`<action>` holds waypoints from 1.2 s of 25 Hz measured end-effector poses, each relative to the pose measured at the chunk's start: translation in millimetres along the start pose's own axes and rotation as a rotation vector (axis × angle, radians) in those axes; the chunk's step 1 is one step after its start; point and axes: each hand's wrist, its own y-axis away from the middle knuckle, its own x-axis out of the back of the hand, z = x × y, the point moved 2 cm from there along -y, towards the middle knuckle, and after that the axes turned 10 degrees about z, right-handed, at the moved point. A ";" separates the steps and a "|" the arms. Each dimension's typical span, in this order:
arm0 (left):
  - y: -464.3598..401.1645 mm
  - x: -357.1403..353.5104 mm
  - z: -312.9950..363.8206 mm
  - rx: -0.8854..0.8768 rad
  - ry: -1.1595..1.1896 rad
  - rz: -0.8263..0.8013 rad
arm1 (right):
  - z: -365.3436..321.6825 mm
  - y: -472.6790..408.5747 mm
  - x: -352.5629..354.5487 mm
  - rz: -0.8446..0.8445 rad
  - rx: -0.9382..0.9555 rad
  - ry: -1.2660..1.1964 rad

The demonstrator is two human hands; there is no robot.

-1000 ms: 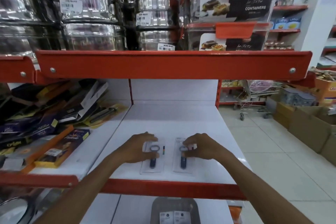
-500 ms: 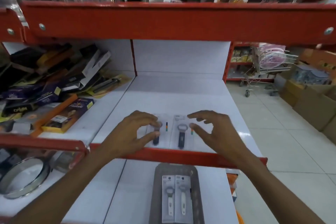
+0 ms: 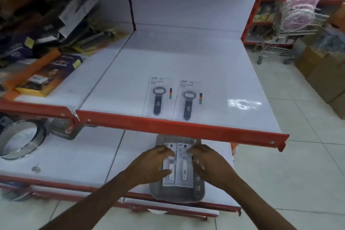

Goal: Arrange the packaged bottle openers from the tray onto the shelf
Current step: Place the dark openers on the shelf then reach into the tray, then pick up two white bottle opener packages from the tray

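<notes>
Two packaged bottle openers with dark handles lie side by side near the front of the white shelf [image 3: 186, 58]: the left pack [image 3: 158, 97] and the right pack [image 3: 189, 100]. On the lower shelf a grey tray [image 3: 197, 190] holds two more packs with white handles, the left white pack [image 3: 169, 179] and the right white pack [image 3: 184, 170]. My left hand [image 3: 151, 164] rests on the left white pack, fingers curled over its edge. My right hand [image 3: 207, 162] touches the right edge of the right white pack. Neither pack is lifted.
The shelf's red front lip [image 3: 179, 127] overhangs the tray's far end. Boxed goods [image 3: 43, 73] pile up on the left shelf section. A round metal tin [image 3: 20, 140] sits lower left. A wire trolley [image 3: 291, 30] and cardboard boxes [image 3: 324, 73] stand on the tiled floor at right.
Both hands left the two dark-handled packs on the shelf and dropped to the tray below, landing on the white-handled packs. My view tilted downward.
</notes>
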 end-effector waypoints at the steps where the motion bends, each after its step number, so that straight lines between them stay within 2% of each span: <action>1: -13.4 -20.0 -12.1 0.015 -0.035 -0.057 | 10.9 -10.7 -24.6 -0.098 -0.034 0.031; 3: -37.1 -49.5 -28.2 0.022 -0.108 -0.141 | 23.2 -31.2 -59.3 -0.229 -0.042 0.067; 5: -53.8 -72.7 -37.6 0.028 -0.120 -0.186 | 31.0 -49.9 -84.7 -0.279 -0.015 0.134; 9: -70.4 -99.0 -50.8 -0.010 -0.197 -0.130 | 43.9 -58.3 -121.5 -0.290 0.060 0.332; 11: -76.8 -102.2 -53.5 0.027 -0.217 -0.170 | 45.6 -58.7 -125.9 -0.279 0.052 0.295; 13: -81.0 -101.6 -51.1 0.100 -0.174 -0.272 | 44.3 -67.6 -121.9 -0.272 -0.034 0.192; 14: -82.1 -100.1 -47.9 0.111 -0.170 -0.289 | 42.8 -72.4 -118.9 -0.325 -0.081 0.174; 18: -79.1 -85.1 -41.1 0.069 -0.274 -0.177 | 46.8 -71.5 -102.6 -0.341 -0.107 0.039; 20: -66.0 -67.1 -40.2 0.085 -0.292 -0.080 | 41.6 -60.8 -80.5 -0.281 -0.168 -0.095; 24: -15.8 -23.7 -16.9 0.213 0.044 0.042 | 9.0 -25.6 -16.3 -0.084 -0.220 -0.307; 26: 12.0 1.3 1.0 0.200 0.109 0.105 | -13.9 -2.4 15.4 -0.004 -0.207 -0.352; 30: 49.8 86.8 43.5 0.195 0.307 0.448 | -58.5 34.0 96.9 0.312 -0.185 -0.452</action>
